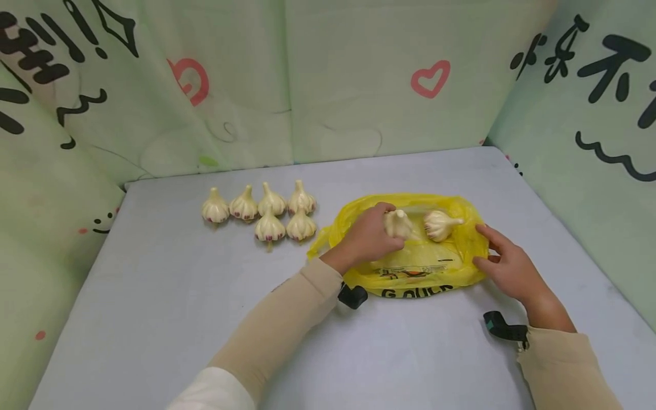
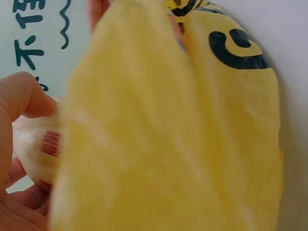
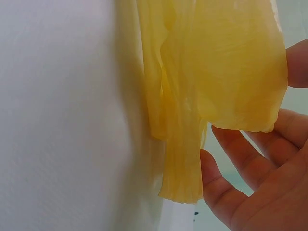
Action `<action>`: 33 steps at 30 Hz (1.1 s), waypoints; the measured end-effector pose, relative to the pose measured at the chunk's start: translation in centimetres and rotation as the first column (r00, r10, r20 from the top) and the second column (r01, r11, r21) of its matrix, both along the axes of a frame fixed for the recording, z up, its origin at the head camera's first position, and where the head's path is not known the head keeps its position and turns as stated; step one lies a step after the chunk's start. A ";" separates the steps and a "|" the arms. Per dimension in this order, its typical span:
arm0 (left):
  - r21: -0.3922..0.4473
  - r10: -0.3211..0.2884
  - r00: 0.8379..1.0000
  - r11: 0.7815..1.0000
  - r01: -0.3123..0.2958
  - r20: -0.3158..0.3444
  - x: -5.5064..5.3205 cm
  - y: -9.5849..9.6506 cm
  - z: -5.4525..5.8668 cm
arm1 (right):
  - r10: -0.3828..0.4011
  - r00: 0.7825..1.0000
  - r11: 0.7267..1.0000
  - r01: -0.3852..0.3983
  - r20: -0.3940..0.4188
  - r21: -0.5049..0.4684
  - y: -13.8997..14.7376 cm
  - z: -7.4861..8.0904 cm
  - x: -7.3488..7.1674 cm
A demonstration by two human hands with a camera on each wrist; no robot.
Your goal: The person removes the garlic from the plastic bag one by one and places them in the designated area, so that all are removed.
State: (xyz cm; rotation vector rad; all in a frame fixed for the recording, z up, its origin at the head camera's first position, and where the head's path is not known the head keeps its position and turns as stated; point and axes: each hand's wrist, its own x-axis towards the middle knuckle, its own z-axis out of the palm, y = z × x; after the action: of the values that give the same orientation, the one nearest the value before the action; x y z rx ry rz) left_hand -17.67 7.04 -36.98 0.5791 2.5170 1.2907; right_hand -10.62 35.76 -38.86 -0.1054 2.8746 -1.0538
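Observation:
A yellow plastic bag [image 1: 410, 285] lies spread open on the table, its mouth facing up. My left hand [image 1: 371, 233] grips a garlic bulb [image 1: 398, 224] over the bag's mouth; the left wrist view shows thumb and fingers around that bulb [image 2: 36, 149], partly hidden by the yellow plastic. A second garlic bulb [image 1: 439, 225] lies on its side in the bag, stem to the right. At the bag's right edge, my right hand [image 1: 512, 267] holds the rim between thumb and fingers. Its fingers [image 3: 250, 159] show beside the plastic in the right wrist view.
Several garlic bulbs [image 1: 269, 228] stand in two rows on the table [image 1: 184, 319], left of the bag. Cloth curtains [image 1: 348, 74] with printed writing and a heart hang along the back and both sides.

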 end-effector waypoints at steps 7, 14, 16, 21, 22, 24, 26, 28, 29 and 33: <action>0.009 0.023 1.000 1.000 -0.023 -0.003 0.5 -2.2 0.9 | -0.002 1.000 1.000 0.002 0.000 -0.005 -0.2 0.0 0.0; 0.081 0.043 0.999 0.996 -0.044 0.005 1.0 -4.4 1.1 | 0.004 1.000 1.000 -0.004 0.000 -0.013 -0.3 0.0 -0.1; 0.090 0.041 0.999 0.995 -0.042 0.013 1.1 -4.8 1.2 | 0.004 1.000 1.000 -0.004 0.005 -0.017 -0.3 0.1 -0.2; 0.096 0.035 0.999 0.995 -0.036 0.008 1.4 -6.1 1.7 | -0.001 1.000 0.999 0.002 0.020 -0.032 -0.6 0.2 -0.3; 0.096 0.036 0.999 0.995 -0.036 0.004 1.4 -6.4 1.8 | -0.001 1.000 0.999 0.002 0.021 -0.033 -0.6 0.2 -0.3; 0.105 0.033 0.999 0.994 -0.033 -0.001 1.5 -7.0 2.1 | -0.002 1.000 1.000 0.002 0.016 -0.031 -0.6 0.2 -0.4; 0.112 0.038 0.999 0.993 -0.038 -0.001 1.6 -7.7 2.3 | -0.002 1.000 1.000 0.002 0.014 -0.028 -0.6 0.1 -0.4; 0.119 0.048 0.999 0.992 -0.048 0.003 1.6 -8.3 2.5 | -0.003 1.000 1.000 0.003 0.013 -0.027 -0.6 0.1 -0.4; 0.124 0.054 0.999 0.991 -0.054 0.004 1.7 -8.6 2.6 | -0.002 1.000 1.000 0.003 0.011 -0.025 -0.6 0.1 -0.4; 0.135 0.090 0.996 0.987 -0.092 0.016 1.8 -10.0 2.8 | 0.000 1.000 1.000 0.000 0.008 -0.013 -0.6 0.0 -0.5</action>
State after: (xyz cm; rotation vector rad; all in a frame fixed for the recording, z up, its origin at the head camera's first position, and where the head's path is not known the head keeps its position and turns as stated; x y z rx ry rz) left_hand -15.86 -2.94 -34.23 0.4894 2.4883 1.5022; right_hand -11.15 35.18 -38.87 -0.1020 2.8606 -1.0703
